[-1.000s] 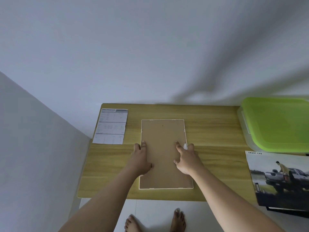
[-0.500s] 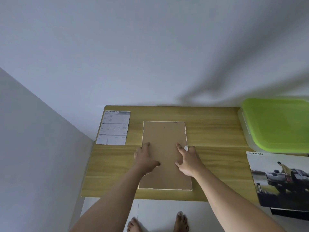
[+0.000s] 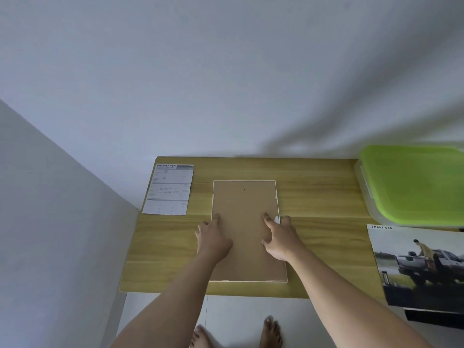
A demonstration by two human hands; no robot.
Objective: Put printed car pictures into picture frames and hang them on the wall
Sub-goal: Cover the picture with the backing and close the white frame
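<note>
While the picture frame (image 3: 244, 222) lies flat on the wooden table (image 3: 324, 249) with its brown back board facing up, both hands rest on it. The left hand (image 3: 213, 238) sits at the frame's left edge, about halfway down. Its fingers reach forward, fairly straight, and press on the board by the thin white rim. They hold nothing.

The right hand (image 3: 279, 238) sits on the frame's right side, straight across from the left one. Its fingers are spread apart: the pointer finger and thumb lie on the brown board, and the other fingers reach over the right rim. A small white bit shows at the rim between those fingers — I cannot tell what it is. Most of the board is bare between the two hands and past their fingertips.

A car picture (image 3: 421, 267) of a grey pickup truck lies face up far to the right, well apart from the frame. Just behind it stands a clear box with a green lid (image 3: 414, 184). A white sheet of small print (image 3: 170, 189) lies at the table's back left corner — near the frame but not touching it. Two bare feet (image 3: 271, 332) stand on the floor below the table's near edge.
</note>
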